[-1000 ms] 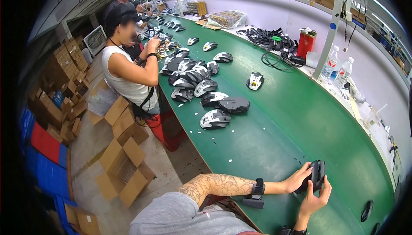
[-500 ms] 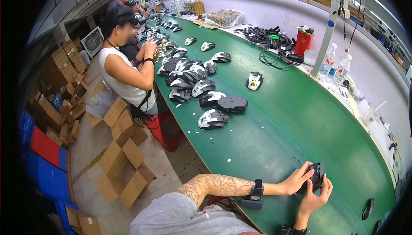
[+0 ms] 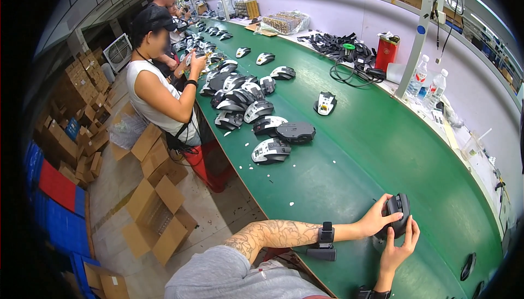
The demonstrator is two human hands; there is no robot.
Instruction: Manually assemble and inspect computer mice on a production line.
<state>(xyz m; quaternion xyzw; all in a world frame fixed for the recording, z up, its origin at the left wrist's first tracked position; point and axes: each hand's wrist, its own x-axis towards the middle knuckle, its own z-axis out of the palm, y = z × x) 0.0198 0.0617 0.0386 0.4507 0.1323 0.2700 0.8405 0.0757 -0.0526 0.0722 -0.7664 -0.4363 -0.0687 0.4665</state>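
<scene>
A black computer mouse (image 3: 399, 206) is held between both hands over the right part of the green bench. My left hand (image 3: 376, 220) grips it from the left side, thumb lying across its near part. From the near side, my right hand (image 3: 397, 251) has its fingertips raised against the mouse's lower edge. The mouse's ridged top with its buttons faces up, while its underside is hidden. A pile of white-and-black mouse bodies (image 3: 271, 151) lies farther left on the bench. One more white-and-black mouse (image 3: 326, 103) sits alone beyond the pile.
Loose black mouse shells (image 3: 468, 266) lie at the right edge. Water bottles (image 3: 435, 89), a red container (image 3: 386, 52) and a coiled black cable (image 3: 355, 72) line the far ledge. A co-worker (image 3: 158, 86) sits at the left. Open cardboard boxes (image 3: 158, 222) stand on the floor.
The mouse in my hands has risen slightly and turned, so more of its top shows. The lone mice beyond the pile have shifted slightly right. The co-worker's hands have moved.
</scene>
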